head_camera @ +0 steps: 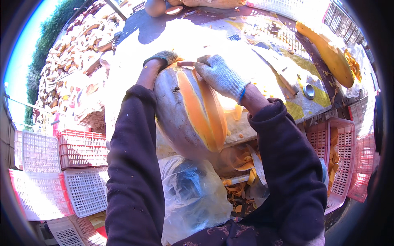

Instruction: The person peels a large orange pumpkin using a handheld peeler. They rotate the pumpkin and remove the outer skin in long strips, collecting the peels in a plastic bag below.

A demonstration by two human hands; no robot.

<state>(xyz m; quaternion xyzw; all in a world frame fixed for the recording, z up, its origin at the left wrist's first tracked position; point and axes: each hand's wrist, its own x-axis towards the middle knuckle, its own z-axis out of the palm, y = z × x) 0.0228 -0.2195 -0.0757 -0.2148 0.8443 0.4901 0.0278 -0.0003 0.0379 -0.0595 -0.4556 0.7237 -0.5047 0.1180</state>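
A large pumpkin (184,110) lies lengthwise before me, its grey skin pared off in long strips that bare orange flesh on the right side. My left hand (163,59), in a dark-stained glove, rests on its far end. In a pale knitted glove, my right hand (221,75) grips a tool by its reddish-brown handle (186,64) at the pumpkin's far end; the tool's working part cannot be made out. Orange peelings (237,112) lie right of the pumpkin. A long knife (274,69) with a wooden handle lies farther right, beside a small round metal lid or dish (308,91).
A long peeled squash (326,55) lies at the far right. Plastic crates (86,190) are stacked at left, and a pink crate (343,166) stands at right. A clear plastic bag (194,200) and peelings (237,190) are below the table edge. Many squashes (74,58) are heaped at far left.
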